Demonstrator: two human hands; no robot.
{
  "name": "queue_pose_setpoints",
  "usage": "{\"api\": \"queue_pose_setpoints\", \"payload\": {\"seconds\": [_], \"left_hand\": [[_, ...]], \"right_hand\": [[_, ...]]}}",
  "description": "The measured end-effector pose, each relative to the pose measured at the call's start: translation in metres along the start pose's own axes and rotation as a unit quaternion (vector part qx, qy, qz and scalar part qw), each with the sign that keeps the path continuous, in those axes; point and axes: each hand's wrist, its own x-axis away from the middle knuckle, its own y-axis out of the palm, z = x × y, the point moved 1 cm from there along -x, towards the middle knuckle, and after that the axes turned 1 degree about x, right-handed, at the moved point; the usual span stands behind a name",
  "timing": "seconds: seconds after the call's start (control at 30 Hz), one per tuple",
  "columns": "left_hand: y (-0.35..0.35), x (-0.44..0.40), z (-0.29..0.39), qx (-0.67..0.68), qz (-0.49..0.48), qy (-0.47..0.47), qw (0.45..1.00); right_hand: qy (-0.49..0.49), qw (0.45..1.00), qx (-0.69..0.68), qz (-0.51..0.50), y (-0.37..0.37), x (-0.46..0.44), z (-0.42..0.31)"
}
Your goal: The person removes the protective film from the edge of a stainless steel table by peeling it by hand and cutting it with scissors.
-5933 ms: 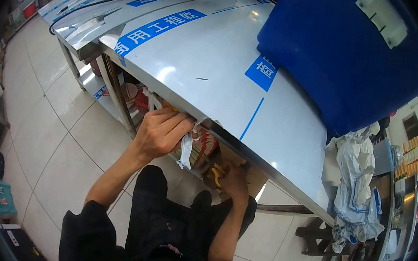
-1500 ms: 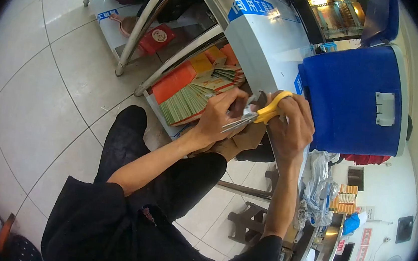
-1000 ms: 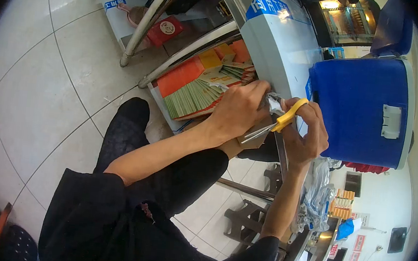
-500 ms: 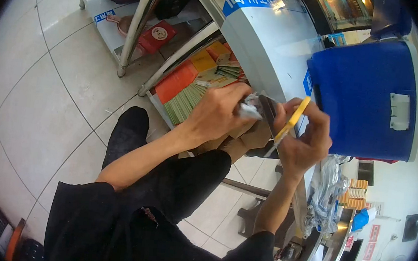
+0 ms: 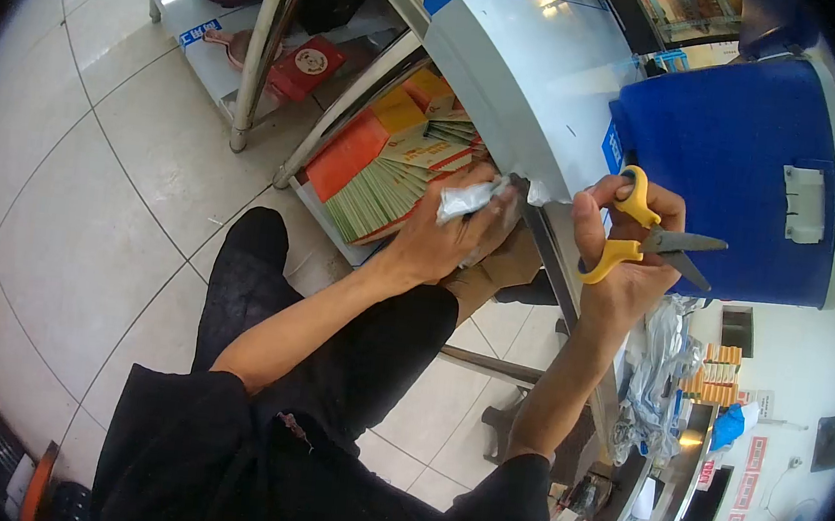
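Observation:
Scissors with yellow handles [image 5: 615, 251] sit in my right hand [image 5: 623, 292], fingers through the loops. Their short dark blades stand apart and point right, in front of the blue bin. My left hand [image 5: 426, 248] is closed around crumpled whitish plastic [image 5: 465, 201], which looks like a thin bag. A further bit of this plastic [image 5: 539, 192] shows by the metal table's edge, close to a small dark spot. Part of the left fingers is hidden behind the plastic, close to the table's underside.
The metal table [image 5: 517, 64] carries a large blue bin [image 5: 737, 181] and a heap of clear plastic bags [image 5: 656, 374]. Packets with green edges [image 5: 378, 201] and an orange-red box [image 5: 345, 153] fill the lower shelf. A table leg [image 5: 264, 55] stands at upper left.
My right hand has turned and moved slightly right, so the scissors now show with blades apart, away from the plastic. My left hand has shifted a little, more of the whitish plastic showing in it.

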Motion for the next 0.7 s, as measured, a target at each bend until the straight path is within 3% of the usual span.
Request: {"api": "queue_pose_setpoints", "payload": {"seconds": [0.03, 0.07, 0.17, 0.23, 0.37, 0.5, 0.7], "left_hand": [[0.000, 0.001, -0.002, 0.036, 0.035, 0.031, 0.998], [-0.006, 0.000, -0.009, 0.032, -0.054, -0.027, 0.998], [-0.009, -0.005, -0.017, -0.002, -0.047, 0.045, 0.998], [-0.009, -0.007, -0.020, 0.015, -0.043, 0.025, 0.999], [-0.006, -0.004, -0.040, 0.097, -0.036, -0.006, 0.995], [-0.008, -0.010, -0.045, 0.061, -0.033, 0.013, 0.997], [-0.005, -0.013, -0.042, 0.076, -0.037, -0.036, 0.996]], "right_hand": [[0.013, 1.000, -0.008, 0.011, 0.000, 0.001, 0.000], [0.012, 1.000, -0.009, 0.013, 0.000, 0.003, -0.001], [-0.017, 0.995, 0.093, 0.003, 0.000, 0.007, -0.002], [-0.053, 0.985, 0.166, -0.010, 0.000, 0.006, -0.001], [0.003, 0.992, 0.124, 0.008, 0.001, 0.004, -0.003], [0.017, 0.991, 0.129, 0.002, 0.001, 0.004, -0.001], [0.024, 0.988, 0.154, 0.001, -0.001, 0.004, -0.002]]}}
